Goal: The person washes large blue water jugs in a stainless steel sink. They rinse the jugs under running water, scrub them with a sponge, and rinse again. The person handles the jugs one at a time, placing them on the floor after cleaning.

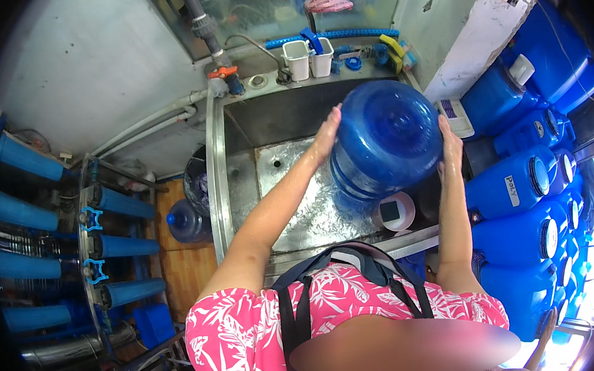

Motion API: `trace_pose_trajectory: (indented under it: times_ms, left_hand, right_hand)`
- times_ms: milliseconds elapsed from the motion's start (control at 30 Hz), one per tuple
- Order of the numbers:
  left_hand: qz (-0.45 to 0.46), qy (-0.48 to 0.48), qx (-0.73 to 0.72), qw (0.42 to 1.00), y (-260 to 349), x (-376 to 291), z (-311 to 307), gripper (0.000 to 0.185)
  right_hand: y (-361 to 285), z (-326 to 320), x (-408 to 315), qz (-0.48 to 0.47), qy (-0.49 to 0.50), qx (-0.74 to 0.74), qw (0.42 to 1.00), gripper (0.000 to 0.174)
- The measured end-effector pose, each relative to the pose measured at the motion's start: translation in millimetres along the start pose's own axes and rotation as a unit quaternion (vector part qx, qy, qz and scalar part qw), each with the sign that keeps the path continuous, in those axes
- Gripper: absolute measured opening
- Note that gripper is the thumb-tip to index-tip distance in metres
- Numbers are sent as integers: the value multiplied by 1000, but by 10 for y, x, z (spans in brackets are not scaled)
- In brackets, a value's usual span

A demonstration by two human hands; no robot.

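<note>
A large blue plastic water bottle point(389, 135) is held over the steel sink point(296, 180), its round base turned up toward me. My left hand point(328, 131) presses flat against its left side. On the opposite side my right hand point(450, 141) grips the bottle near the base's edge. Both hands look wet. The bottle's neck is hidden beneath its body. Below it in the basin, a pinkish-white tub point(402, 211) holds a dark square item point(388, 211), perhaps a sponge.
Two white containers point(296, 60), a yellow sponge point(391, 47) and an orange-handled valve point(223, 73) line the sink's back ledge. Blue jugs point(503, 186) crowd the right side, where another person's hand point(548, 325) shows. Blue filter housings point(130, 244) stand left; a capped bottle point(187, 221) is on the floor.
</note>
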State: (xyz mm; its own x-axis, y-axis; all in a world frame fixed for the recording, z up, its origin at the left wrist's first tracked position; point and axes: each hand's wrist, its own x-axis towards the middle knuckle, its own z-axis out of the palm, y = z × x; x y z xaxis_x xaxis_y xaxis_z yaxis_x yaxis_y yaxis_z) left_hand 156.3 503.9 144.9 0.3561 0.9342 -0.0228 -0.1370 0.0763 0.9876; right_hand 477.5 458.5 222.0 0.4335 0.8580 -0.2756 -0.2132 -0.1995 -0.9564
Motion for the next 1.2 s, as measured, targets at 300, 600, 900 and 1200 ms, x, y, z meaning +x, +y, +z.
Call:
trace_pose_trajectory:
  times_ms: [300,600,900,1200]
  left_hand:
    - [-26,79,-191,978,-472,-775,-1035,104]
    - [-37,24,-32,999,-697,-2221,-77,86]
    - [63,15,185,981,-365,-1102,403,76]
    - [-41,134,-80,987,-287,-531,-731,100]
  right_hand:
    - [637,836,-445,-223,-313,-32,923,96]
    - [766,-174,-239,-81,-382,166,906,114]
    - [922,-736,668,-25,-373,347,860,112]
    - [970,643,-702,-176,-229,137,947,83]
